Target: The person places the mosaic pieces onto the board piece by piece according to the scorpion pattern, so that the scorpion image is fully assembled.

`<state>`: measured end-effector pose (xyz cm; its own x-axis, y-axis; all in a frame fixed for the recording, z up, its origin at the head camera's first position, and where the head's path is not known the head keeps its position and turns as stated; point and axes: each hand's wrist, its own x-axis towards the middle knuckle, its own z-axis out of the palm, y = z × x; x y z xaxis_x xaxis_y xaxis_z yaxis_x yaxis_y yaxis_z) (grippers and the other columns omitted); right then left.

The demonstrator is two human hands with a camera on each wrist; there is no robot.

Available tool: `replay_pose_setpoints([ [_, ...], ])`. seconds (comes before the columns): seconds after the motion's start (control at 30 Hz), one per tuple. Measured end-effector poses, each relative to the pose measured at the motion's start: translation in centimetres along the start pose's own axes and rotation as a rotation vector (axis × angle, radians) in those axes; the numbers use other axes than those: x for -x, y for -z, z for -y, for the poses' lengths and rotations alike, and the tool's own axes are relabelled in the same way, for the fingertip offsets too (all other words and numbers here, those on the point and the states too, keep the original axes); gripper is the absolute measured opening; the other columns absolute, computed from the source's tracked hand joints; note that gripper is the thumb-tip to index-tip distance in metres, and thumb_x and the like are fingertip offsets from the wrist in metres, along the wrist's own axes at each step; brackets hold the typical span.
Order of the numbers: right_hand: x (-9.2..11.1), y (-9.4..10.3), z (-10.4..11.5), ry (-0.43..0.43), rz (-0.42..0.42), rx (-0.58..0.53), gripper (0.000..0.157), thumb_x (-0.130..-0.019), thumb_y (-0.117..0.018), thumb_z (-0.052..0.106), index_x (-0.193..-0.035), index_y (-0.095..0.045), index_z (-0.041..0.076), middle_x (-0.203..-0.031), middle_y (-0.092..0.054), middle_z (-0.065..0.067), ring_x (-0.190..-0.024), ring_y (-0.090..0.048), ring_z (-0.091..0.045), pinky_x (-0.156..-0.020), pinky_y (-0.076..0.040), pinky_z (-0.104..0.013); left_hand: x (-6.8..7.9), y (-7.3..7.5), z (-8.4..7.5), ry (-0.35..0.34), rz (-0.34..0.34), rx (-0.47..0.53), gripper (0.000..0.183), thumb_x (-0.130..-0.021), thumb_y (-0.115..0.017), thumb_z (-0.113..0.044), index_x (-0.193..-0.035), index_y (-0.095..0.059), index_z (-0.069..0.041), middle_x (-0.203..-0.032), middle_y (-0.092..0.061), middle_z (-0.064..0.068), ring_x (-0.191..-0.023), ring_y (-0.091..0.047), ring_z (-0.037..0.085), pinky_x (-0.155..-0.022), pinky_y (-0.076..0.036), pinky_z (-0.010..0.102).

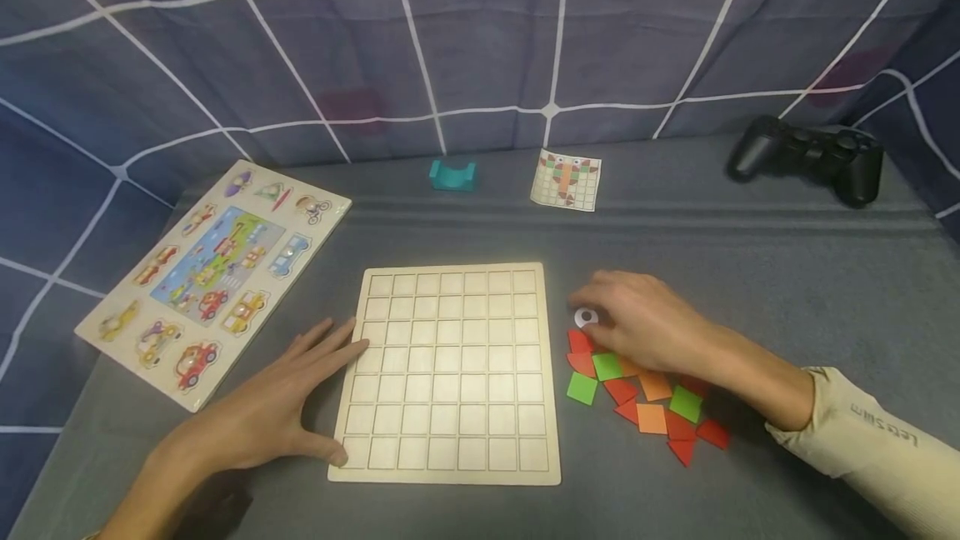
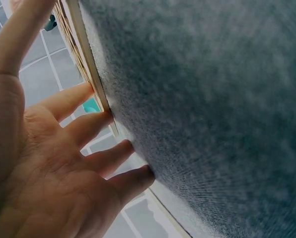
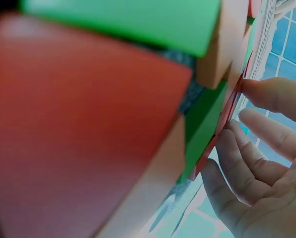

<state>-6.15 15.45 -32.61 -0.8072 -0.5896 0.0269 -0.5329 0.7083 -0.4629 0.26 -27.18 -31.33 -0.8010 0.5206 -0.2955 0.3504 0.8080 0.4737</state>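
Observation:
My left hand [image 1: 262, 407] lies spread along the left side of a light wooden grid board [image 1: 446, 478]. Its fingertips touch the board's edge, and the thumb rests at the near left corner. In the left wrist view, the fingers [image 2: 91, 128] press lightly against that edge. To the right of the board, my right hand [image 1: 645, 319] reaches over a loose pile of coloured tiles. A white round tile with a dark centre [image 1: 581, 318] shows between its thumb and forefinger. In the right wrist view, the fingertips are right at the red tiles [image 3: 201, 159], thumb and fingers apart.
Red, orange and green tiles [image 1: 582, 388] spread below the right hand. A small pattern card [image 1: 583, 197] and a teal holder [image 1: 452, 178] lie behind the board. A vehicle puzzle [image 1: 225, 273] is at left, a black game controller [image 1: 810, 158] at far right.

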Motion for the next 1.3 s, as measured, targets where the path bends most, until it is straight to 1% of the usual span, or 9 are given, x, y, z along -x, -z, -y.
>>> replay_pose_setpoints([
  [0.33, -0.3, -0.1, -0.1, 0.035, -0.029, -0.011, 0.023, -0.082, -0.075, 0.009, -0.105, -0.076, 0.011, -0.09, -0.063, 0.005, -0.074, -0.053, -0.009, -0.069, -0.048, -0.032, 0.0, 0.0, 0.1, -0.004, -0.008, 0.007, 0.115, -0.061, -0.074, -0.073, -0.154, -0.035, -0.018, -0.164, -0.016, 0.008, -0.148, -0.006, 0.04, -0.105, -0.023, 0.071],
  [0.57, -0.5, 0.1, 0.0, 0.041, -0.006, -0.001, 0.025, -0.08, -0.076, 0.004, -0.104, -0.076, 0.008, -0.083, -0.056, 0.005, -0.068, -0.048, -0.009, -0.062, -0.043, -0.029, -0.1, 0.0, 0.1, 0.001, -0.005, 0.004, 0.116, -0.06, -0.074, -0.074, -0.154, -0.035, -0.018, -0.164, -0.016, 0.007, -0.148, -0.006, 0.039, -0.105, -0.024, 0.07],
  [0.7, -0.3, 0.1, 0.1, 0.046, -0.002, -0.001, 0.025, -0.079, -0.076, 0.004, -0.104, -0.076, 0.01, -0.085, -0.055, 0.006, -0.071, -0.049, -0.009, -0.064, -0.044, -0.029, -0.1, 0.0, 0.2, -0.002, -0.009, 0.001, 0.116, -0.06, -0.074, -0.074, -0.154, -0.035, -0.019, -0.163, -0.017, 0.007, -0.148, -0.007, 0.039, -0.105, -0.025, 0.069],
  [0.77, -0.1, 0.1, 0.1, 0.063, 0.002, -0.01, 0.026, -0.08, -0.076, 0.004, -0.104, -0.075, 0.011, -0.088, -0.056, 0.007, -0.076, -0.051, -0.009, -0.067, -0.046, -0.03, -0.2, -0.1, 0.2, -0.002, -0.01, 0.0, 0.116, -0.06, -0.074, -0.074, -0.154, -0.036, -0.019, -0.163, -0.017, 0.007, -0.148, -0.007, 0.039, -0.105, -0.026, 0.068],
  [0.83, 0.0, 0.1, 0.3, 0.086, 0.019, -0.02, 0.027, -0.08, -0.076, 0.003, -0.105, -0.075, 0.012, -0.091, -0.058, 0.008, -0.081, -0.053, -0.009, -0.071, -0.049, -0.032, -0.2, 0.0, 0.2, 0.0, -0.007, -0.002, 0.116, -0.06, -0.073, -0.074, -0.154, -0.035, -0.019, -0.163, -0.017, 0.007, -0.148, -0.007, 0.039, -0.105, -0.026, 0.068],
  [0.93, 0.2, 0.1, 0.5, 0.121, 0.071, -0.031, 0.029, -0.08, -0.074, 0.002, -0.106, -0.074, 0.013, -0.095, -0.06, 0.009, -0.089, -0.054, -0.011, -0.078, -0.051, -0.035, -0.2, 0.0, 0.2, 0.008, 0.001, 0.003, 0.116, -0.06, -0.073, -0.074, -0.154, -0.035, -0.019, -0.164, -0.017, 0.007, -0.148, -0.007, 0.039, -0.105, -0.026, 0.069],
  [1.0, 0.2, 0.0, 0.7, 0.136, 0.101, -0.028, 0.03, -0.08, -0.073, 0.001, -0.108, -0.073, 0.012, -0.096, -0.061, 0.009, -0.091, -0.055, -0.012, -0.081, -0.051, -0.036, -0.2, 0.1, 0.1, 0.014, 0.006, 0.007, 0.116, -0.06, -0.073, -0.074, -0.154, -0.035, -0.019, -0.164, -0.016, 0.007, -0.148, -0.007, 0.04, -0.105, -0.026, 0.069],
  [1.13, 0.1, 0.0, 1.0, 0.152, 0.131, -0.01, 0.031, -0.08, -0.072, 0.0, -0.109, -0.073, 0.009, -0.095, -0.062, 0.007, -0.089, -0.055, -0.014, -0.08, -0.051, -0.037, -0.2, 0.1, 0.1, 0.017, 0.008, 0.015, 0.116, -0.06, -0.074, -0.074, -0.154, -0.036, -0.019, -0.164, -0.016, 0.007, -0.148, -0.006, 0.039, -0.105, -0.026, 0.069],
  [1.3, 0.1, 0.1, 1.5, 0.165, 0.139, 0.022, 0.024, -0.082, -0.075, 0.006, -0.106, -0.074, 0.01, -0.089, -0.058, 0.007, -0.083, -0.052, -0.014, -0.073, -0.049, -0.035, -0.2, 0.1, 0.0, 0.013, 0.004, 0.016, 0.115, -0.06, -0.074, -0.074, -0.154, -0.035, -0.019, -0.164, -0.017, 0.007, -0.148, -0.007, 0.039, -0.105, -0.027, 0.069],
])
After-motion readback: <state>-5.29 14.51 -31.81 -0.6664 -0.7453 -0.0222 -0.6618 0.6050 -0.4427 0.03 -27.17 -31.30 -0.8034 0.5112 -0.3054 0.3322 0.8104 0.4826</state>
